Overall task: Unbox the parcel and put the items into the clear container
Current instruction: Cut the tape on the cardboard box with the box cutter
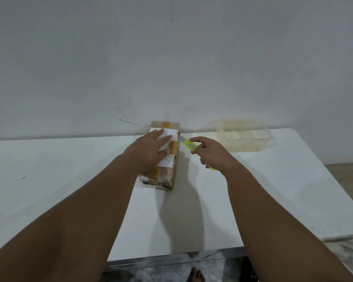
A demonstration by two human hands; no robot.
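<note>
White table fills the view, and the brown taped parcel lies lengthwise at the middle of its far edge. The clear container sits along that far edge too, toward the right corner, apart from the parcel. Left hand presses flat on the parcel's top, fingers straight. Right hand curls round a yellow box cutter, blade tip right at the parcel's right side.
</note>
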